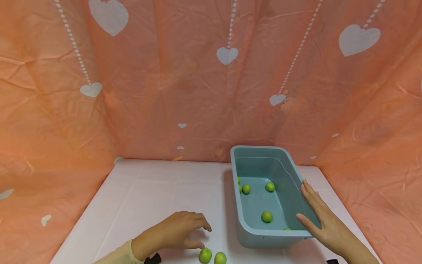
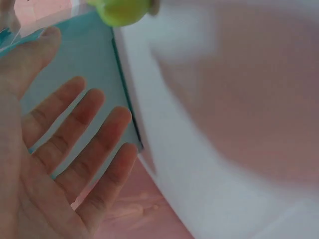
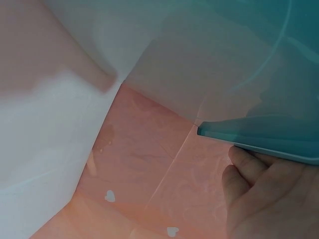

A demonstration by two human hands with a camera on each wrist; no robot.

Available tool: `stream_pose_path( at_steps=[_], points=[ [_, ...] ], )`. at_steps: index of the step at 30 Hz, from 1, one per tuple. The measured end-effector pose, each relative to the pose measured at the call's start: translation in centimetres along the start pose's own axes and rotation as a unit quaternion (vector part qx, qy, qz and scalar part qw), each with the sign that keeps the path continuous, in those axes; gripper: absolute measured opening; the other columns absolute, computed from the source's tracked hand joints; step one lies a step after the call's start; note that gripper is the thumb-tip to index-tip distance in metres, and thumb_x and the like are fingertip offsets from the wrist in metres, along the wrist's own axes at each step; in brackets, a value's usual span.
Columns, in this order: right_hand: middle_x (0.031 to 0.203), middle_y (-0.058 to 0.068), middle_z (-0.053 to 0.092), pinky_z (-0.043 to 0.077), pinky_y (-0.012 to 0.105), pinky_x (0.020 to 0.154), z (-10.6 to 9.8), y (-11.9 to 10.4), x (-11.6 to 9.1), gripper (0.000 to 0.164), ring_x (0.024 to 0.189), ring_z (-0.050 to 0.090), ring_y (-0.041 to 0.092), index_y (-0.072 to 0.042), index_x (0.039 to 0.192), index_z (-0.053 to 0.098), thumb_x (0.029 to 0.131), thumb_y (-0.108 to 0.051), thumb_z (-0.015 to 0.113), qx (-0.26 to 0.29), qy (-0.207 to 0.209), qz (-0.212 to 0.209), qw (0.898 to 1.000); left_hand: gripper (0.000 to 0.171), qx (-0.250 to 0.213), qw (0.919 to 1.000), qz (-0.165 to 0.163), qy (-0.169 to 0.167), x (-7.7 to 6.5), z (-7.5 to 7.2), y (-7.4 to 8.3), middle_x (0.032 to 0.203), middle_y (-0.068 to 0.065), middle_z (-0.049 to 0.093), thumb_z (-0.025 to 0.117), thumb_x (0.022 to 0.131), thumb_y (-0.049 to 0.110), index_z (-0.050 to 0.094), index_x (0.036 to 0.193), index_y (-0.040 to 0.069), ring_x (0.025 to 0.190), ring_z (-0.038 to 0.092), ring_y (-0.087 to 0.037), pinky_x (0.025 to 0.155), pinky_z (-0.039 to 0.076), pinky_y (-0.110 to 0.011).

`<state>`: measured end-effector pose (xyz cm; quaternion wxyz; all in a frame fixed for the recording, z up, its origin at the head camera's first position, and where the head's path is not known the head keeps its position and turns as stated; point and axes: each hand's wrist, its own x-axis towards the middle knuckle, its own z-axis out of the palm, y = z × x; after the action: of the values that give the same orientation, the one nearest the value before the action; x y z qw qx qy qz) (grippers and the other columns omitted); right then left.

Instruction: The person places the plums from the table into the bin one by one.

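In the head view my left hand [image 1: 179, 231] hovers over the white tabletop, fingers apart and slightly bent, with nothing in its grasp. Its thumb tip overlaps the edge of a green lime [image 1: 205, 255]; a second lime [image 1: 220, 258] lies just to the right. The left wrist view shows the spread fingers [image 2: 94, 149] and part of a lime [image 2: 122, 11] at the top. At the right, my right hand [image 1: 324, 223] holds the rim of a blue-green plastic bin [image 1: 260, 238], thumb on the inner side and fingers along the outside. Several limes [image 1: 267, 216] lie on the bin's floor.
White cloth [image 1: 158, 183] covers the table. Orange-pink curtains [image 1: 197, 91] with white hearts enclose the back and both sides. The bin stands right of centre, its far end close to the back curtain [image 1: 211, 146].
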<state>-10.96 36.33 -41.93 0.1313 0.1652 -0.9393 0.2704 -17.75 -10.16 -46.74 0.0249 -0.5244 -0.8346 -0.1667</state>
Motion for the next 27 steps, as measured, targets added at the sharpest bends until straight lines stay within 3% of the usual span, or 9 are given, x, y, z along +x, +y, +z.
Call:
stream_pose_path(
  at_steps=[12, 20, 27],
  points=[
    [0.179, 0.012, 0.015, -0.001, 0.005, 0.114, 0.1, 0.0, -0.1, 0.087, 0.158, 0.014, 0.058, -0.013, 0.172, 0.024, 0.101, -0.02, 0.075, -0.001, 0.008, -0.01, 1.0, 0.041, 0.037, 0.9986, 0.022, -0.03, -0.6, 1.3, 0.5, 0.114, 0.021, 0.07, 0.087, 0.088, 0.053, 0.076, 0.121, 0.031, 0.101, 0.06, 0.009, 0.082, 0.048, -0.016],
    [0.18, 0.01, 0.014, -0.002, 0.005, 0.113, 0.0, 0.0, -0.1, 0.088, 0.159, 0.013, 0.056, -0.015, 0.172, 0.023, 0.101, -0.021, 0.074, 0.001, 0.005, -0.004, 1.0, 0.039, 0.06, 0.997, 0.026, -0.04, -0.5, 2.1, 0.6, 0.112, 0.024, 0.068, 0.09, 0.085, 0.05, 0.077, 0.119, 0.034, 0.099, 0.06, 0.009, 0.081, 0.045, -0.013],
    [0.18, 0.01, 0.013, -0.001, 0.005, 0.113, 0.0, 0.0, -0.1, 0.087, 0.158, 0.013, 0.058, -0.016, 0.173, 0.023, 0.102, -0.021, 0.074, 0.007, 0.003, -0.001, 1.0, 0.036, 0.043, 0.9971, 0.016, -0.061, -0.4, 2.3, 0.6, 0.111, 0.025, 0.068, 0.087, 0.088, 0.051, 0.077, 0.119, 0.035, 0.099, 0.059, 0.009, 0.081, 0.045, -0.015]
  ],
)
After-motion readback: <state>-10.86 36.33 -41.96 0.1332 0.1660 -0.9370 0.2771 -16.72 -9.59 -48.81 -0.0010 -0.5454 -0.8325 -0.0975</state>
